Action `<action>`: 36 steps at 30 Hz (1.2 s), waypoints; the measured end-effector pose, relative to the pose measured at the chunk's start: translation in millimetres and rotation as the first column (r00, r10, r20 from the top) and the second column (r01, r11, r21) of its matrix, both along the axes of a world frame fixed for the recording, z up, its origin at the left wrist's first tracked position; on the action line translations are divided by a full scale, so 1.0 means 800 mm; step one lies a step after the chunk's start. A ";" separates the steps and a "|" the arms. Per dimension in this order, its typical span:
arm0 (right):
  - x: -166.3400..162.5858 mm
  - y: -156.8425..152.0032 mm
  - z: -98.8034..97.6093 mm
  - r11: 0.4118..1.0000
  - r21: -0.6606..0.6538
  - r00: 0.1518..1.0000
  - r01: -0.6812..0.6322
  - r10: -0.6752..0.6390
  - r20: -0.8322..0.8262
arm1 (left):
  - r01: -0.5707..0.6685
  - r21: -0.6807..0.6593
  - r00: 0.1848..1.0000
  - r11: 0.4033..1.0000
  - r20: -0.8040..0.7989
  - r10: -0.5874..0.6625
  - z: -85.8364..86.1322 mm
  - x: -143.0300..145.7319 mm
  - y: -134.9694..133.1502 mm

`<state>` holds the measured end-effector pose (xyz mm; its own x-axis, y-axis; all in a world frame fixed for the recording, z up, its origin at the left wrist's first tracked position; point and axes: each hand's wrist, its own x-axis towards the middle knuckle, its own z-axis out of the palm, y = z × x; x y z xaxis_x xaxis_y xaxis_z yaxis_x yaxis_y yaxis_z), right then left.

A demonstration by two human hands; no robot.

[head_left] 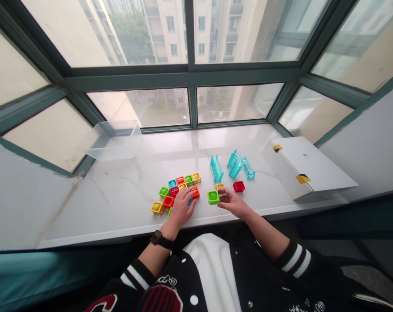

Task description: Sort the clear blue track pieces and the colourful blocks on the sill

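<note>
My right hand pinches a green block with a round recess in its face, just over the sill. Partly hidden behind its fingers sits a yellow block, and a red block lies just beyond. My left hand rests with fingers stretched over a cluster of coloured blocks, covering some of them. Around it show an orange-red block, a yellow block, a green block and a blue block. An orange block is beside its fingertips.
Clear turquoise track-like pieces lie behind the blocks on the white marble sill. A transparent plastic bin stands at the back left. A white box with yellow-black tape is at the right. Windows enclose the far side.
</note>
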<state>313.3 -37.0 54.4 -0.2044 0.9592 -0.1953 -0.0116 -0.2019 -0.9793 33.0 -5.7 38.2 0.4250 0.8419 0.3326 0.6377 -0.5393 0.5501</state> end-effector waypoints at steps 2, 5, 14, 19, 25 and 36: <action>0.000 -0.003 0.005 1.000 0.001 0.999 0.018 -0.018 -0.050 | 0.026 -0.012 0.998 1.000 0.052 -0.025 0.017 0.006 -0.009; -0.008 -0.006 0.008 1.000 0.009 0.993 0.016 -0.014 -0.116 | 0.084 -0.074 0.989 0.994 0.125 -0.074 0.034 0.018 -0.022; -0.033 -0.012 -0.002 0.997 0.065 0.986 -0.033 0.044 -0.162 | 0.065 -0.161 0.955 0.985 0.296 -0.014 0.046 0.046 -0.037; -0.038 -0.017 -0.004 0.995 0.105 0.997 -0.004 0.012 -0.076 | 0.047 -0.148 0.963 0.988 0.271 -0.005 0.047 0.050 -0.041; -0.042 -0.021 -0.001 0.989 0.146 0.999 0.022 -0.025 0.021 | 0.047 -0.161 0.961 0.986 0.278 0.000 0.046 0.051 -0.045; -0.028 -0.026 -0.012 0.995 0.095 0.998 0.008 -0.015 0.068 | 0.017 -0.180 0.967 0.984 0.253 0.029 0.035 0.059 -0.049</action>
